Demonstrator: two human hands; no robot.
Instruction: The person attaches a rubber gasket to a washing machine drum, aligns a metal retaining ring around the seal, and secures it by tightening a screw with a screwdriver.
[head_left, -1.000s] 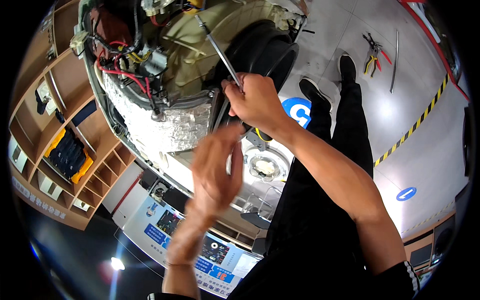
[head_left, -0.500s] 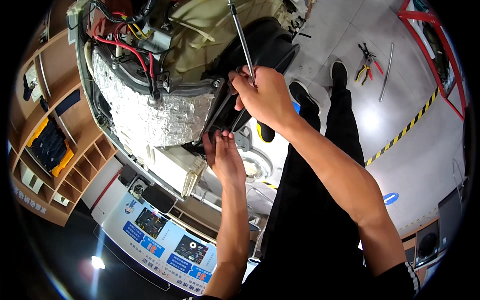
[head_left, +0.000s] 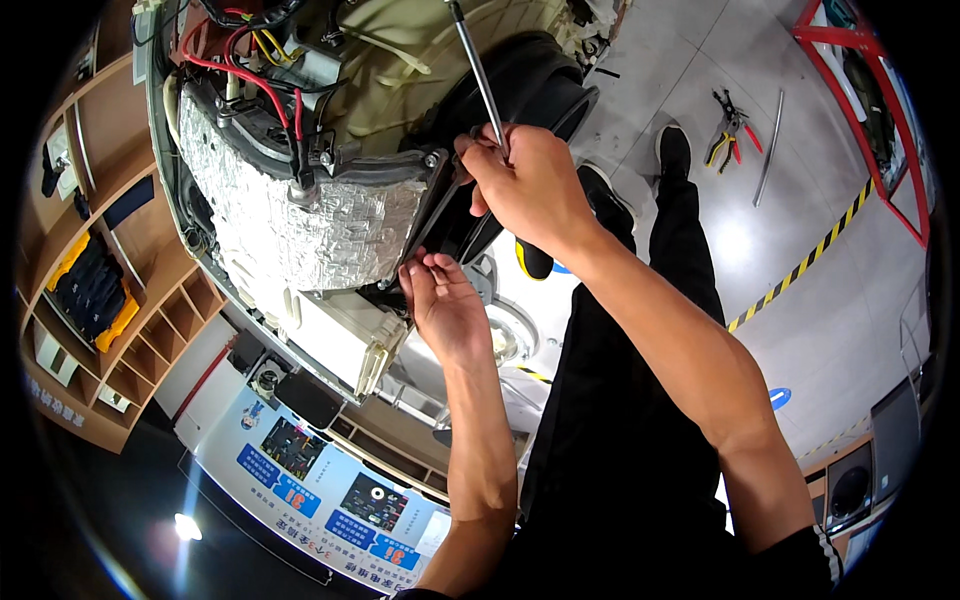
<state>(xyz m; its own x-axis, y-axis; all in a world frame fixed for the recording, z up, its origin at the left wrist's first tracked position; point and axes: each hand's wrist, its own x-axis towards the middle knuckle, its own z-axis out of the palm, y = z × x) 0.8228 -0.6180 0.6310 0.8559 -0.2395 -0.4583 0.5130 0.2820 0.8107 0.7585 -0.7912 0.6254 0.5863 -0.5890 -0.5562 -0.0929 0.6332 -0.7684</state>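
My right hand (head_left: 535, 195) is closed round a slim silver metal rod (head_left: 477, 75) that points up and away from my fist. Beside it is a black rubber ring (head_left: 515, 85) on an opened appliance, which also has crinkled silver foil (head_left: 330, 235) and red wires (head_left: 265, 92). Palm toward me, my left hand (head_left: 450, 310) is lower down, its fingertips bent together against the dark edge beside the foil. What they pinch, if anything, is too small to make out. A narrow dark bar (head_left: 432, 215) runs between my two hands.
On the grey floor to the right lie pliers with red and yellow handles (head_left: 727, 135) and a thin metal rod (head_left: 769, 150). A red-framed rack (head_left: 880, 140) and striped floor tape (head_left: 805, 285) are farther right. Wooden shelves (head_left: 165, 310) stand at left. My legs are below.
My left hand has turned slightly, its fingers drawn a little up and left along the appliance edge. My right hand and the rod have shifted slightly as the view moved.
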